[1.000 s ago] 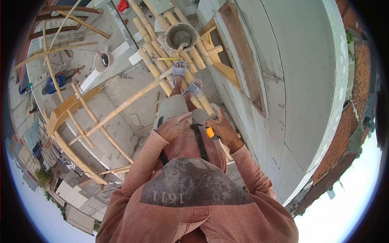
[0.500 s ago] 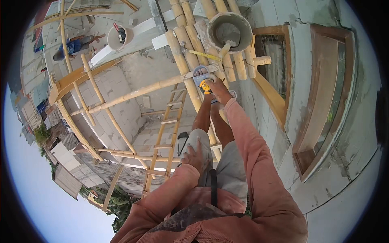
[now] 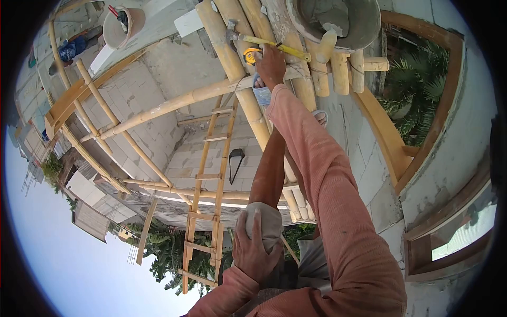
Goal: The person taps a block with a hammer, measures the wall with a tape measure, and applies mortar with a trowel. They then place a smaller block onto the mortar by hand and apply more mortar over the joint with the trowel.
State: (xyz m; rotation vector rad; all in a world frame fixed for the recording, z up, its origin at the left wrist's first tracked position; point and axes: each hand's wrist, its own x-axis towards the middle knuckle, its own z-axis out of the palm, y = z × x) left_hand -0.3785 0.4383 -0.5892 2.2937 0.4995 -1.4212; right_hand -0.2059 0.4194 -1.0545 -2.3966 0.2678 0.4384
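My right hand [image 3: 270,66] is closed on a yellow tape measure [image 3: 252,55], low over the bamboo poles [image 3: 227,45] and just beside the yellow handle of a hammer [image 3: 264,43]. The hammer lies across the poles, its metal head toward the left. My left hand [image 3: 256,248] rests with fingers spread on my bent knee [image 3: 266,219]. A sandalled foot [image 3: 260,87] stands on the poles under my right forearm. Close to the hammer handle's end is a large bucket [image 3: 338,24] with grey mortar and a trowel handle [image 3: 327,45].
A bamboo ladder [image 3: 208,177] leans below at the left, near crossing bamboo rails [image 3: 174,108]. A window frame [image 3: 438,119] is in the wall at right. Far below are a white bucket [image 3: 119,29] and another person [image 3: 73,48].
My right hand has moved forward with the tape measure, to beside the hammer. My body leans lower, and the view has shifted closer to the poles. My left hand stays on my leg.
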